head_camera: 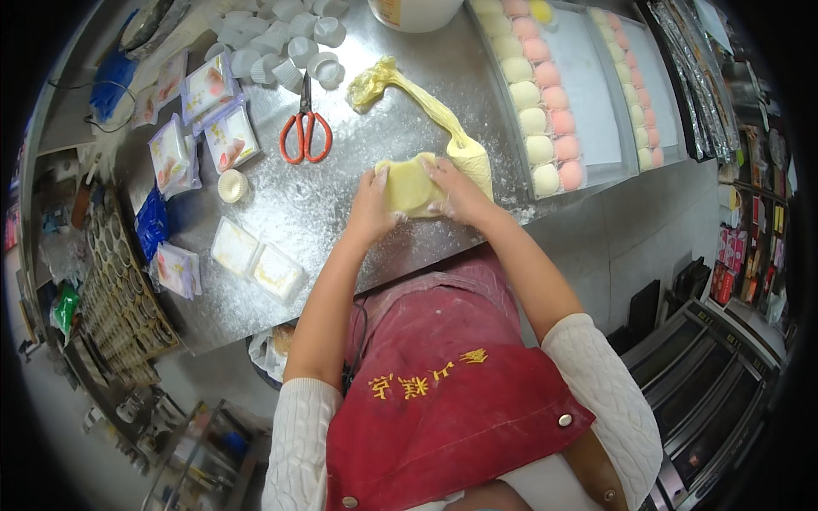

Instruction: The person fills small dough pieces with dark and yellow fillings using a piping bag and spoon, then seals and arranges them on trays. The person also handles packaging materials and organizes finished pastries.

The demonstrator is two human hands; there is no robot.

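Observation:
My left hand (372,207) and my right hand (457,191) hold a flattened piece of pale yellow dough (410,186) between them, one at each side, above the floured steel table. Flour whitens my fingertips. Just behind my right hand lies a yellow dough piece in a clear plastic bag (470,163), its twisted end stretching away to the back left. Red-handled scissors (306,137) rest with blades pointing away. To the left, a small stack of paper cups (232,186) stands near an open, two-part white plastic mould or tray (257,257) dusted with flour.
Trays of round white and pink dough pieces (546,96) (632,83) line the right side. Plastic cups (281,48) lie scattered at the back left, beside sealed packets (211,86). A white tub (416,14) stands at the back. The table's front edge (428,259) runs before my apron.

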